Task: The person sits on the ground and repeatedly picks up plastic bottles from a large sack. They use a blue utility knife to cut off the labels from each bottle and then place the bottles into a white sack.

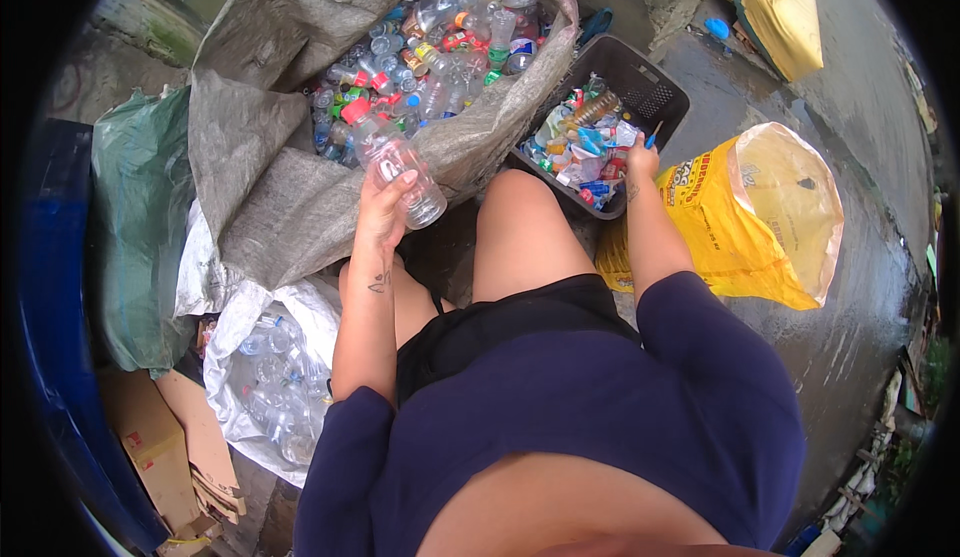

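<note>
My left hand (pixel 385 197) is wrapped round a clear plastic bottle (pixel 405 162) with a red cap, tilted over the near edge of a big grey woven sack (pixel 270 187). Nothing shows inside the bottle. Plastic bottles (pixel 440 67) with caps of many colours fill the sack's mouth. My right hand (pixel 642 162) is closed on a small blue pointed tool (pixel 652 138), whose exact kind I cannot make out. That hand is at the right side of a dark plastic crate (pixel 655 77), which holds torn labels, caps and a brownish bottle (pixel 597 109).
A yellow sack (pixel 700 217) lies open to the right of the crate. To my left, a white sack (pixel 225 387) holds clear bottles, beside flattened cardboard (pixel 150 437) and a green sack (pixel 145 227). A blue container (pixel 55 307) borders the far left. Wet concrete (pixel 850 237) extends rightward.
</note>
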Available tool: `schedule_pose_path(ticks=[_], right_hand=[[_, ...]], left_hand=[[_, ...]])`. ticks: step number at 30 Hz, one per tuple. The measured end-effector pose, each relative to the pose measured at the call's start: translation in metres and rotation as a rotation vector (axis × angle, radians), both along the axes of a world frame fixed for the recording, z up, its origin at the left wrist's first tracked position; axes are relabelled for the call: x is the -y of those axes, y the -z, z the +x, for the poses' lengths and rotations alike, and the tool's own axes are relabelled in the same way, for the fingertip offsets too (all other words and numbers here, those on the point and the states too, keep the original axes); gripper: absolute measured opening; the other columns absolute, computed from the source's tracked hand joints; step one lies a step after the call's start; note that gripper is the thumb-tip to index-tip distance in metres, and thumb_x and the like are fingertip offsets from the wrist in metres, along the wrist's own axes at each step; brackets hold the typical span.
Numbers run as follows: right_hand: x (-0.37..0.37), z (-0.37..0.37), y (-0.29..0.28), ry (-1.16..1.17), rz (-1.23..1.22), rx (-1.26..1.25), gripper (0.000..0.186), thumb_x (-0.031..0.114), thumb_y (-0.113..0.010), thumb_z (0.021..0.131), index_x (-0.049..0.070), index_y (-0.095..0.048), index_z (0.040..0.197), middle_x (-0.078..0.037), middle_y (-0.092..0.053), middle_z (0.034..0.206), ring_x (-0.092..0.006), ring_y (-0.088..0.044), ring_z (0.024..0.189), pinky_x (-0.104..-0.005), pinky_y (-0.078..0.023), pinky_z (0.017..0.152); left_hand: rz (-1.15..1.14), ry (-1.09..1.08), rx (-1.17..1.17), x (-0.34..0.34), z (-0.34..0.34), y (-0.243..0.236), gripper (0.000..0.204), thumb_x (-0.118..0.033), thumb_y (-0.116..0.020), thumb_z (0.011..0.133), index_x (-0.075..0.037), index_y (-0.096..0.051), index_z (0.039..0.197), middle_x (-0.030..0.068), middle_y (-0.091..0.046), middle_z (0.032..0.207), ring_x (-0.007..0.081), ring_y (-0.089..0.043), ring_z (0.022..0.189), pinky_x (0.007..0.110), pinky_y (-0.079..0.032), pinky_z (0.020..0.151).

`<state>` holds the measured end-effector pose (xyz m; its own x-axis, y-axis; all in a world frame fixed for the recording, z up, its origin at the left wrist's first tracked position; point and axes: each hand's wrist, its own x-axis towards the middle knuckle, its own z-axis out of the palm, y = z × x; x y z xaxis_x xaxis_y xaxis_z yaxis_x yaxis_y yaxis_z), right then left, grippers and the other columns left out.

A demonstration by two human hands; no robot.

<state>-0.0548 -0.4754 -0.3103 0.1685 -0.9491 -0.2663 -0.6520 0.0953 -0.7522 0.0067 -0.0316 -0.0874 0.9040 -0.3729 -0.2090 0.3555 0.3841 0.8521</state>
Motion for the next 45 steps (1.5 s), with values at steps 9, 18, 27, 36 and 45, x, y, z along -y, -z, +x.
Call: schedule_pose_path(ticks=[9, 18, 27, 36, 45], right_hand=[[-0.206, 0.03, -0.278, -1.241, -0.085, 0.531, 0.035, 0.033, -0.06, 0.087, 0.0, -0.057, 0.072, 0.001, -0.047, 0.054, -0.0061, -0.043, 0.051, -0.0233, -0.034, 0.047], [-0.239, 0.041, -0.278, -1.344, -0.179, 0.538, 0.039, 0.031, -0.055, 0.091, 0.001, -0.051, 0.065, -0.001, -0.045, 0.054, -0.0072, -0.038, 0.05, -0.0258, -0.032, 0.046], [-0.23, 0.011, -0.333, -1.84, -0.028, 0.494, 0.027, 0.012, -0.059, 0.085, -0.003, -0.052, 0.106, -0.004, -0.054, 0.084, -0.0093, -0.048, 0.072, -0.022, -0.041, 0.063], [-0.239, 0.005, -0.335, -1.697, -0.017, 0.488, 0.028, 0.027, -0.057, 0.089, 0.0, -0.056, 0.099, -0.004, -0.057, 0.08, -0.0093, -0.053, 0.069, -0.0226, -0.048, 0.054], [-0.254, -0.027, -0.366, -1.927, -0.259, 0.494, 0.032, -0.008, -0.062, 0.068, 0.002, -0.057, 0.098, -0.013, -0.059, 0.098, -0.0243, -0.058, 0.09, -0.0327, -0.045, 0.08]], left_hand=[[1.091, -0.126, 0.897, 0.027, -0.029, -0.045, 0.064, -0.019, -0.073, 0.056, -0.007, -0.049, 0.114, 0.0141, -0.059, 0.105, 0.0325, -0.058, 0.096, 0.04, -0.048, 0.081], [1.36, -0.164, 1.014, -0.002, -0.045, -0.057, 0.064, -0.015, -0.07, 0.049, -0.007, -0.053, 0.111, 0.0084, -0.059, 0.091, 0.0288, -0.058, 0.085, 0.04, -0.043, 0.072], [0.95, 0.402, 0.861, -0.027, -0.025, -0.053, 0.07, -0.031, -0.079, 0.043, -0.011, -0.057, 0.106, 0.0109, -0.064, 0.089, 0.0295, -0.061, 0.086, 0.038, -0.047, 0.073], [1.082, 0.331, 0.883, -0.032, -0.04, -0.072, 0.072, -0.029, -0.078, 0.044, -0.009, -0.056, 0.11, 0.0146, -0.064, 0.092, 0.0337, -0.061, 0.087, 0.04, -0.047, 0.075], [0.426, 0.898, 0.533, -0.063, -0.032, -0.071, 0.064, -0.006, -0.079, 0.059, -0.002, -0.048, 0.115, 0.0137, -0.063, 0.098, 0.0222, -0.06, 0.088, 0.035, -0.049, 0.074]])
